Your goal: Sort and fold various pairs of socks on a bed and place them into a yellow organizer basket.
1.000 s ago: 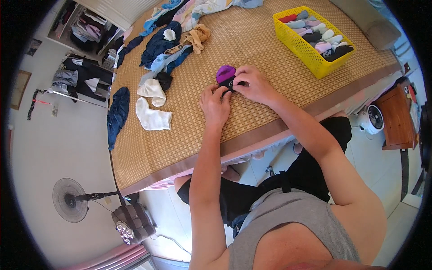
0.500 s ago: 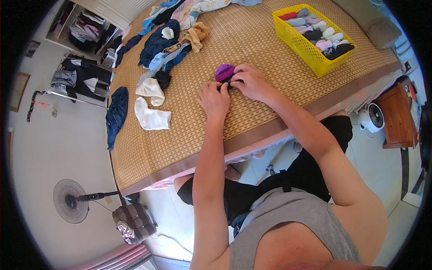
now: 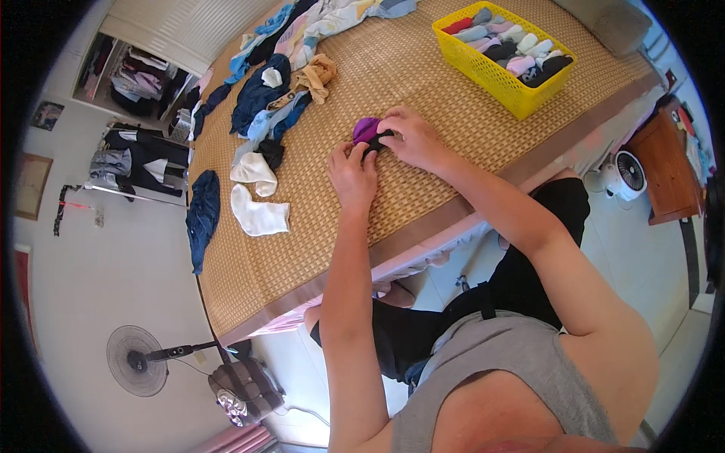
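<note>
Cloth bundle (image 3: 365, 130), purple and black, is pinched by the left hand (image 3: 353, 174) and right hand (image 3: 412, 140); loosening may be caused by uneven finger pressure.

Purple-and-black cloth (image 3: 365, 130) held by left hand (image 3: 353, 174) and right hand (image 3: 414, 141) on woven mat (image 3: 313, 177), yellow basket (image 3: 483, 77) farther right.

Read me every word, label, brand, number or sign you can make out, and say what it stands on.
No text can be read in this view.
Purple-and-black cloth: partly covered; no lettering shows.
Standing fan: any marking is too small to read.
Yellow basket: no lettering visible.
Framed picture: any wording is too small.
</note>
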Tool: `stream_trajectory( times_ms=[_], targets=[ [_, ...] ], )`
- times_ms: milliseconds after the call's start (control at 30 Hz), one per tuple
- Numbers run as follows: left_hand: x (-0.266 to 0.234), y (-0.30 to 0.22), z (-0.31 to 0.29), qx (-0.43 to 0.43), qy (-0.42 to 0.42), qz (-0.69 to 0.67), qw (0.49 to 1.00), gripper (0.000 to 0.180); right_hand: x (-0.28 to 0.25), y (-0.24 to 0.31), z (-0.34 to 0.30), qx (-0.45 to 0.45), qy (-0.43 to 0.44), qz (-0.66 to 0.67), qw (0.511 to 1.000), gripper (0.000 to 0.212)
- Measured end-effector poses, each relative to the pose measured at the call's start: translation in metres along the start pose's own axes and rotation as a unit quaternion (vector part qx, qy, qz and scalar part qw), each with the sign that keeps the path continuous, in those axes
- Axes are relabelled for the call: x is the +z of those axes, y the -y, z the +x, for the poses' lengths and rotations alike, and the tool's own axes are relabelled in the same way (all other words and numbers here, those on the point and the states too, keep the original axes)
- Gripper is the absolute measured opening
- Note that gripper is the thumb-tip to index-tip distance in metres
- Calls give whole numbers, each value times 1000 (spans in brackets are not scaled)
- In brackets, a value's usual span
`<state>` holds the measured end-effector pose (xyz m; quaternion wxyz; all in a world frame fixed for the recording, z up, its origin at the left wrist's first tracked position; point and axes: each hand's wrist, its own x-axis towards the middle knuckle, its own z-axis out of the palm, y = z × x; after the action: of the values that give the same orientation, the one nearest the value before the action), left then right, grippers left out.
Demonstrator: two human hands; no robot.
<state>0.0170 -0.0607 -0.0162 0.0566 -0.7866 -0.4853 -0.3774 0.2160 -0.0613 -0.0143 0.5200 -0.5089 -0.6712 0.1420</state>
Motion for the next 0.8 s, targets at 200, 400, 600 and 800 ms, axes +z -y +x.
stream_trajectory(
  times_ms=[200,400,600,800],
  targets=[
    [4,2,3,9,12,0,1000,25,2,-5,-3,-65,40,-66,995,23],
    [9,5,3,-5,3,20,1000,22,-4,-7,9,-53,103,-107,987,23],
    [16,7,6,-51,14,46,998,26,-7,-10,22,-58,168,-143,974,23],
    [19,1,10,-83,11,36,996,30,-7,-6,19,-38,151,-166,974,25]
  ],
)
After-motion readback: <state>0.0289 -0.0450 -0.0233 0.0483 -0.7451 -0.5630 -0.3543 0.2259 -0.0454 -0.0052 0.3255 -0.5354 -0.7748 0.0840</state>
